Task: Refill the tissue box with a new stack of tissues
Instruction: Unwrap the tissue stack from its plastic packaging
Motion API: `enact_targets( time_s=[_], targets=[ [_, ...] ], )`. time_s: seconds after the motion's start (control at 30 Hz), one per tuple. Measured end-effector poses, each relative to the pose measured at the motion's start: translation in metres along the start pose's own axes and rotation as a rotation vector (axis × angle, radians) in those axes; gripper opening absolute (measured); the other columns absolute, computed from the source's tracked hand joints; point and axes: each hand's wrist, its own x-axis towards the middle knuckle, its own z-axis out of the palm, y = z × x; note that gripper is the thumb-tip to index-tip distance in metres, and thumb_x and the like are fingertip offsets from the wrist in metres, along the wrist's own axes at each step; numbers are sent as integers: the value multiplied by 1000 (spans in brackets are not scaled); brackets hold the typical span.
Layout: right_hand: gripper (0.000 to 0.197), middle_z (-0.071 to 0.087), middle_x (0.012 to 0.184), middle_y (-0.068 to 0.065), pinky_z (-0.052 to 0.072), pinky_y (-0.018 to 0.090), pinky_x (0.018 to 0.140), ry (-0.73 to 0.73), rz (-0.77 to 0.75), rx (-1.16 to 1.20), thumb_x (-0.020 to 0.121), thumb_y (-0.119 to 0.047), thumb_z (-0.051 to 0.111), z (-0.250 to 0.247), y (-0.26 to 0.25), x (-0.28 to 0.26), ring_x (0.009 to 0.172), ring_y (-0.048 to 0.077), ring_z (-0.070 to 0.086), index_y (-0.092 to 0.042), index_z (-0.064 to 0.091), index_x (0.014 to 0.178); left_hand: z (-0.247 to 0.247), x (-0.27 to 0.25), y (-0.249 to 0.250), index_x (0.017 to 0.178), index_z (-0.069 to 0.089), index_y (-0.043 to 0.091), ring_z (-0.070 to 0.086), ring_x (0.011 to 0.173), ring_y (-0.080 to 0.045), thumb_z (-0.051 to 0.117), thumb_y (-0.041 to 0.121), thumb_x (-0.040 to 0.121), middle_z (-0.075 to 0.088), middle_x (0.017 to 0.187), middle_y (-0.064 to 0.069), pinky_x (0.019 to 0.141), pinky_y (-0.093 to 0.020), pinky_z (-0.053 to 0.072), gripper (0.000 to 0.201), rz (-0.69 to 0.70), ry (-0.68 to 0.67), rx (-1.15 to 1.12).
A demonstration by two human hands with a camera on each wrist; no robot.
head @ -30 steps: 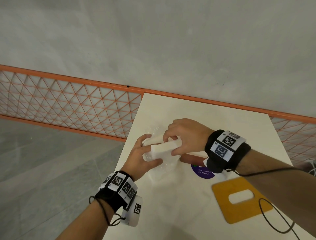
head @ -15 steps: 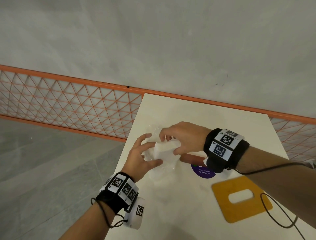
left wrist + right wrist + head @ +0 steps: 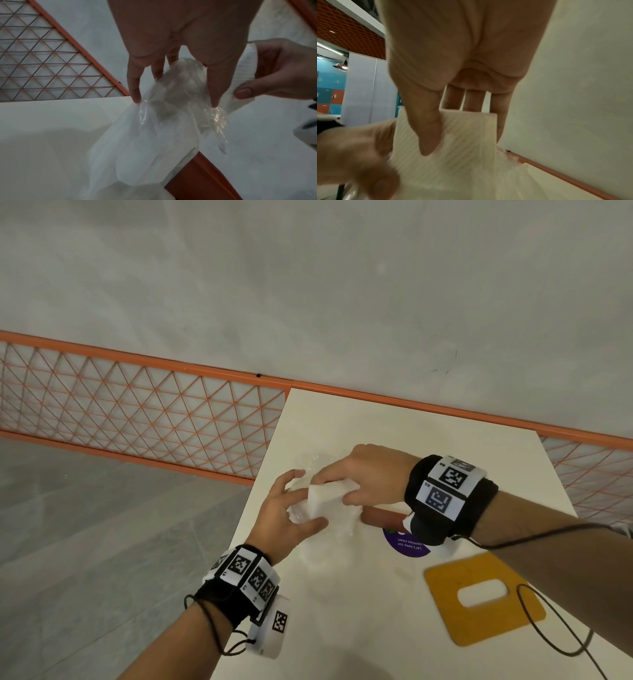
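Unwrapping stage, mid-way. Right hand (image 3: 370,474) has its grip closed round the white rectangular stack of folded tissues (image 3: 327,498), thumb on one broad face, fingers on the other, held above the cream-white surface (image 3: 445,446) toward its far-left part. Left hand (image 3: 284,515) pinches the clear, crinkled plastic wrapper (image 3: 171,108) between thumb and fingertips; the film hangs slack below them. From the left wrist view most of the stack looks clear of the film; whether its lower end is still sleeved, cannot tell.

Just right of the hands, partly hidden by the right wrist: a reddish-brown box edge (image 3: 380,517), likely the tissue box, though I cannot confirm this. Near-right lies a flat mustard-yellow panel with an oval slot (image 3: 479,621), probably the box's lid, already off.

Judged done: lid removed, stack nearly freed. Left: shed wrapper, seat stack in box, refit lid.
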Motion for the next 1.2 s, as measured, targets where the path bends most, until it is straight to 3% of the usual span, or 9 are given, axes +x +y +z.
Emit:
enact_targets(
  time_s=[0.13, 0.33, 0.47, 0.6, 0.73, 0.87, 1.0, 1.13, 1.2],
  targets=[
    [44, 66, 125, -1, 48, 38, 95, 55, 7, 49, 89, -19, 63, -10, 2, -2, 107, 21, 58, -31, 58, 132, 1, 1, -2, 117, 64, 35, 42, 127, -7, 86, 27, 68, 35, 140, 18, 101, -43, 47, 55, -21, 2, 43],
    [54, 64, 119, 1, 51, 38, 90, -50, 5, 40, 90, -20, 61, -10, -4, -2, 99, 20, 58, -35, 42, 139, 1, 2, -3, 124, 62, 31, 43, 127, -11, 84, 28, 69, 34, 140, 16, 102, -43, 46, 59, -31, -32, 62],
    [40, 68, 117, -3, 46, 33, 89, 75, -33, 21, 91, -22, 60, -24, 0, -2, 96, 15, 57, -26, 58, 131, 1, 2, -5, 125, 59, 34, 45, 125, -10, 84, 29, 69, 40, 136, 14, 103, -40, 45, 61, -58, 3, 45],
    [34, 71, 111, 0, 49, 37, 87, 48, -58, -30, 92, -23, 58, -21, -4, -4, 98, 20, 61, -26, 60, 127, 0, 2, 1, 125, 57, 35, 44, 117, -3, 83, 26, 72, 44, 129, 14, 100, -28, 38, 60, -23, 9, 72],
    [35, 69, 116, -2, 48, 36, 92, 162, -48, -20, 93, -26, 60, -39, -1, -8, 101, 17, 62, -24, 61, 127, -4, 4, -4, 116, 53, 54, 41, 126, -4, 77, 52, 64, 41, 134, 15, 110, -39, 38, 57, -45, -19, 27],
    [34, 69, 119, -3, 48, 32, 93, 210, -69, 28, 92, -22, 61, -53, 2, -13, 104, 17, 63, -21, 62, 126, -9, 3, -5, 126, 43, 57, 33, 137, -7, 85, 64, 45, 26, 144, 18, 113, -41, 36, 91, -81, -135, 15],
    [37, 69, 119, -2, 48, 35, 94, 255, -43, 113, 89, -19, 66, -67, 11, -20, 106, 18, 63, -20, 63, 126, -12, 4, -8, 141, 31, 44, 29, 136, -5, 92, 54, 40, 16, 147, 17, 112, -33, 33, 118, -50, -222, 133],
    [33, 67, 100, -19, 43, 7, 81, 368, 32, 264, 88, -17, 69, -76, 25, -29, 91, -5, 61, -24, 65, 120, -13, 16, -13, 137, 44, 32, 39, 124, -6, 86, 39, 64, 38, 138, 5, 108, -29, 36, 84, 0, -53, 107],
    [31, 66, 101, -15, 40, 4, 77, 431, 67, 292, 87, -17, 70, -76, 30, -31, 89, -2, 60, -23, 65, 118, -17, 27, -13, 126, 54, 34, 49, 115, -11, 77, 41, 68, 55, 124, 4, 102, -32, 42, 62, 49, 11, 55]
  ],
)
